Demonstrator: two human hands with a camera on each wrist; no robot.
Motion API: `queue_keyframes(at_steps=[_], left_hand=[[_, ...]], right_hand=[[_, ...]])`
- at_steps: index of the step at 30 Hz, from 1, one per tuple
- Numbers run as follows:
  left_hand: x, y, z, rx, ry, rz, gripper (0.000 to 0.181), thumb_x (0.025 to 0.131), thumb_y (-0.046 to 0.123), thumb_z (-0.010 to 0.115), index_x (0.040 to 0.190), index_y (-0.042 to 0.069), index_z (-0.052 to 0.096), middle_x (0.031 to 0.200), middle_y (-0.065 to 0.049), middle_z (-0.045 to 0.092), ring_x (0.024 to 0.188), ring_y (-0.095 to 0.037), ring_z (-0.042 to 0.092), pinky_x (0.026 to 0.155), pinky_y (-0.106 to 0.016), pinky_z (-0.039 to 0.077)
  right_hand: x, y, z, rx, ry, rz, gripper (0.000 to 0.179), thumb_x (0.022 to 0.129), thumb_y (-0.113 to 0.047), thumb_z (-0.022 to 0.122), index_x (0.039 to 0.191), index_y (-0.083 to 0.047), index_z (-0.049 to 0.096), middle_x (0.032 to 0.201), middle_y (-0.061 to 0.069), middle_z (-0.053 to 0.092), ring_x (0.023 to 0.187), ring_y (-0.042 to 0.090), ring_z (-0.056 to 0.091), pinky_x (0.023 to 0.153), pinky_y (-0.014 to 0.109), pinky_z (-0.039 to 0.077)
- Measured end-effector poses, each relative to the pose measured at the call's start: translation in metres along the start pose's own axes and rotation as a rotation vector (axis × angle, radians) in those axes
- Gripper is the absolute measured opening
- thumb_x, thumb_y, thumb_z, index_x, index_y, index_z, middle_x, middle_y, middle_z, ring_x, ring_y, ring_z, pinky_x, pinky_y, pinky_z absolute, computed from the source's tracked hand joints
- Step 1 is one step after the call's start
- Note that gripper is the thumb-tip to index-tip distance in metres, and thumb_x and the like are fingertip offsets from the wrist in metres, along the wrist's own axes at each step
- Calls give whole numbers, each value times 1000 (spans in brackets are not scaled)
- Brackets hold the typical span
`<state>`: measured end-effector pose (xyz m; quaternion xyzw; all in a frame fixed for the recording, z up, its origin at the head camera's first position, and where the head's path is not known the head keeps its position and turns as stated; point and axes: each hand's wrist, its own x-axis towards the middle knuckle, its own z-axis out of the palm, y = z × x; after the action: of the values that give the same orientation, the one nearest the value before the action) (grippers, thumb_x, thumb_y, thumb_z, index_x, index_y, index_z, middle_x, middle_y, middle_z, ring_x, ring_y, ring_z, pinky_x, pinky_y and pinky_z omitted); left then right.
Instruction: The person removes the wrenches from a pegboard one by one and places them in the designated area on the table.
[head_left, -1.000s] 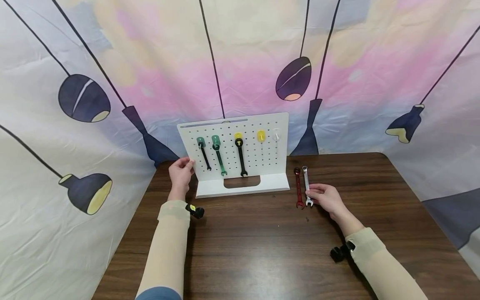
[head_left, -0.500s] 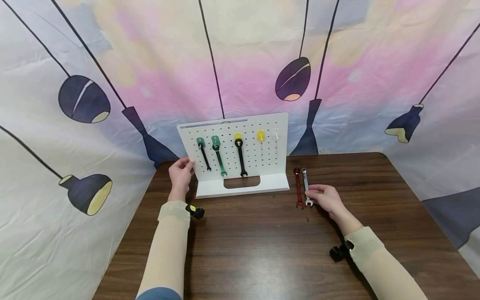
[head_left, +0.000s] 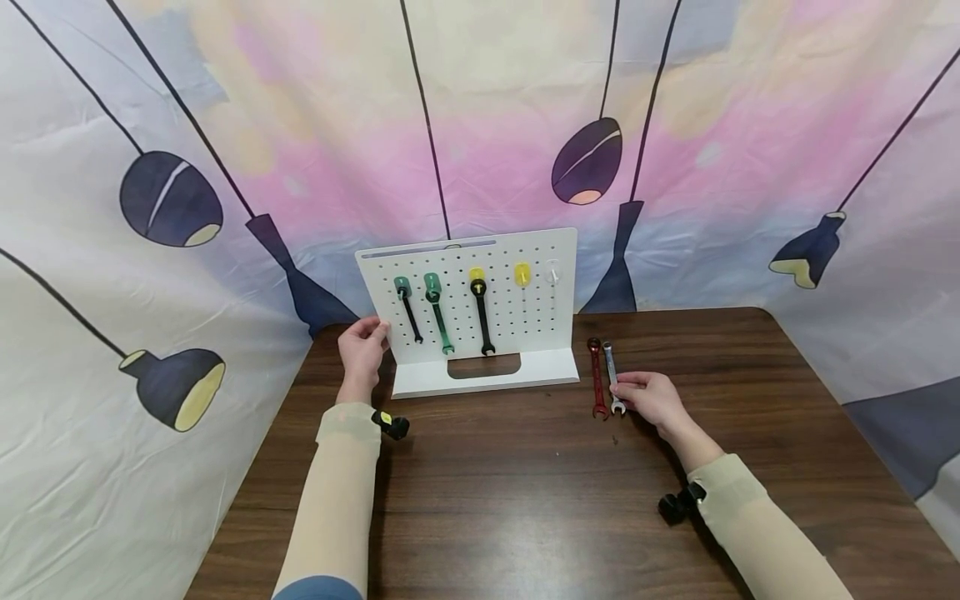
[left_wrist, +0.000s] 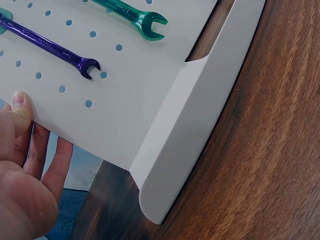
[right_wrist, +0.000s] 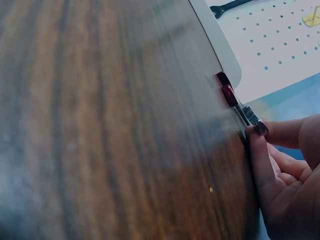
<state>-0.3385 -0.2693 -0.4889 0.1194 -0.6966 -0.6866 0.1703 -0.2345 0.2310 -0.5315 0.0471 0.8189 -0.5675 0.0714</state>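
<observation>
A white pegboard (head_left: 534, 335) stands on the table, with a flat foot along its front. My left hand (head_left: 362, 354) pinches its left edge, the thumb (left_wrist: 21, 112) in front and the other fingers behind. To the right of the board, my right hand (head_left: 654, 400) pinches a silver combination wrench (head_left: 611, 365) between thumb and fingertips, near its open end. A red combination wrench (head_left: 597, 379) lies just left of it. On the board hang a purple wrench (left_wrist: 47, 44), dark in the head view, a green wrench (head_left: 441, 321) and a black wrench (head_left: 483, 317).
A yellow hook (head_left: 522, 274) and a clear hook (head_left: 552, 272) on the board's right side carry nothing. The brown wooden table (head_left: 510, 500) reaches back to a printed cloth (head_left: 495, 108) with painted lamps. The board's foot has an oblong cutout.
The silver wrench's ring end has shifted slightly toward me in the head view, while its open end stays nearly in place. My left hand and the board have not visibly moved.
</observation>
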Motion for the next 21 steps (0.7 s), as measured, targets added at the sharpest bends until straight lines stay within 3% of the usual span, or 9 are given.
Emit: queue_keyframes(at_steps=[10, 21], left_hand=[[0, 1, 1, 2, 9, 11, 23, 104, 13, 74, 121, -3, 72, 98, -1, 61, 93, -16, 62, 105, -58, 53], [0, 1, 1, -14, 17, 2, 23, 102, 13, 76, 119, -1, 74, 98, -1, 61, 93, -16, 62, 102, -53, 56]], right_hand=[[2, 1, 2, -39, 21, 0, 44, 107, -19, 69, 139, 11, 63, 128, 24, 72, 106, 23, 74, 86, 33, 62], [-1, -4, 3, -144, 57, -32, 43, 103, -22, 74, 133, 8, 69, 117, 22, 77, 97, 26, 76, 75, 31, 60]])
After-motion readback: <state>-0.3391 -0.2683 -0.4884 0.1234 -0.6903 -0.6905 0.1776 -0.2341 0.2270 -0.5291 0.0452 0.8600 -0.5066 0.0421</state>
